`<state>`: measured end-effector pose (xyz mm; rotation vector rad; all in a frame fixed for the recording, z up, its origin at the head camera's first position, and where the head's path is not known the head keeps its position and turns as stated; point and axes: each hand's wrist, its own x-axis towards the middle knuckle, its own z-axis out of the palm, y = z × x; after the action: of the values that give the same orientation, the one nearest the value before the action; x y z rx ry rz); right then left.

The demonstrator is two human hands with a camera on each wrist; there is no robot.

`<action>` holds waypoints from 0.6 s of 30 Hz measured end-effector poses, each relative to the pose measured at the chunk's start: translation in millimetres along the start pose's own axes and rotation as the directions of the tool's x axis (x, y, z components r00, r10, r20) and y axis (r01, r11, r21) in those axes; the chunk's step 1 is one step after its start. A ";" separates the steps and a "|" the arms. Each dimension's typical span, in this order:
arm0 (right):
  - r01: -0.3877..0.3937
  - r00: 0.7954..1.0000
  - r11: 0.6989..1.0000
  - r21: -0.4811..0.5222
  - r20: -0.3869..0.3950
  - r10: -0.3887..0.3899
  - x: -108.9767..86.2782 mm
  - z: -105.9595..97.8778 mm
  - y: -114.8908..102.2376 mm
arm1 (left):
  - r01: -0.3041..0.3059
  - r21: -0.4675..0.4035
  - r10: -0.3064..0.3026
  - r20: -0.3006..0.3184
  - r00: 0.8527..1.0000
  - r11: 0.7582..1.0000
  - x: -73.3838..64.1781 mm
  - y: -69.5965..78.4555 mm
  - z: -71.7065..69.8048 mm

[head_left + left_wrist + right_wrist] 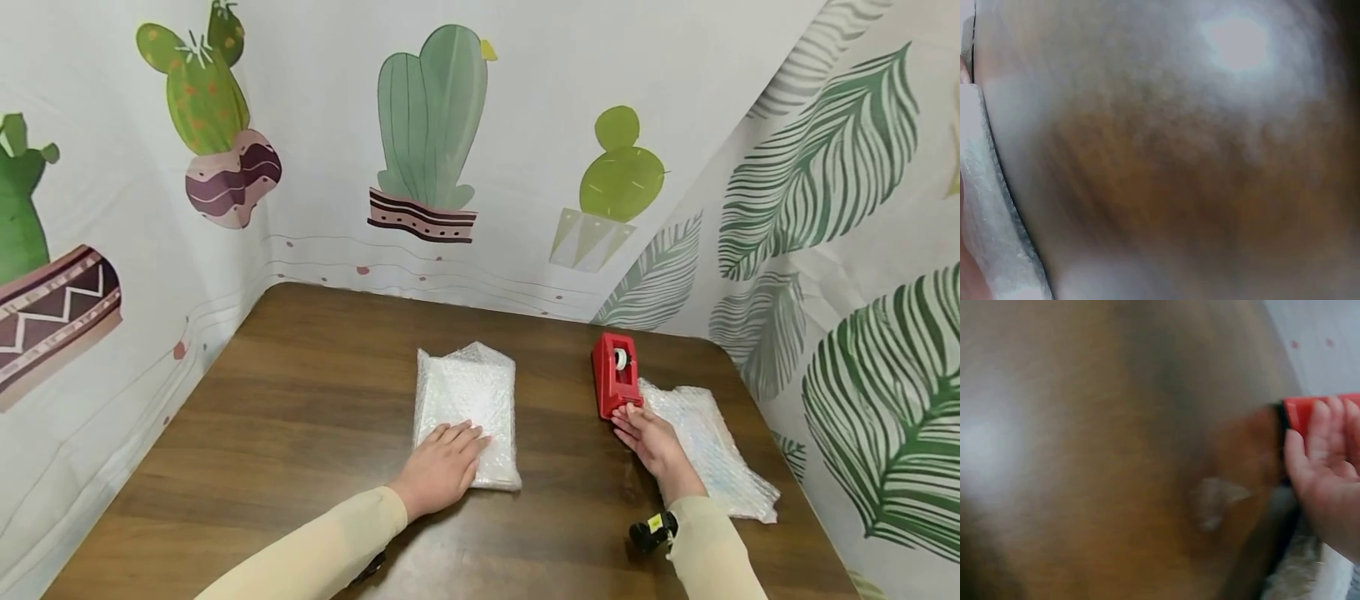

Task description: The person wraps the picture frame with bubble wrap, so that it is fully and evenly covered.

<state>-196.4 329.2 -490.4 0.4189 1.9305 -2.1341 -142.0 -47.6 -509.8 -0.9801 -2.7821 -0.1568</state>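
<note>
A flat item wrapped in bubble wrap lies on the table. My left hand rests on its lower left part, palm down with straight fingers. In the left wrist view, only a strip of the bubble-wrapped item shows at the left edge. To the right stands a red tape dispenser with a white roll of tape in it. My right hand is at the dispenser's near, cutting end, thumb and fingertips pinching there. The bit of tape between them is too small to make out.
A second sheet or pouch of bubble wrap lies by the table's right edge, partly under the right forearm. The brown wooden table meets a hanging cloth printed with cacti and leaves at the back and sides.
</note>
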 end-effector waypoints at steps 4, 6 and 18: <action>0.026 0.997 0.998 0.050 -0.067 -0.023 -2.2 4.3 5.5 | -0.010 0.012 0.011 -0.013 1.000 1.000 0.8 1.1 0.1; 0.035 0.995 0.997 0.063 -0.092 -0.029 -3.1 6.2 6.3 | -0.013 0.015 0.013 -0.019 1.000 1.000 1.4 1.0 -0.3; 0.020 0.996 0.997 0.076 -0.089 -0.013 -0.9 9.9 3.9 | -0.002 0.003 0.002 -0.014 1.000 1.000 0.7 0.0 0.8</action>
<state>-194.6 318.9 -492.7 0.5213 1.9093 -2.2415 -142.7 -47.1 -510.4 -0.9766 -2.7681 -0.1586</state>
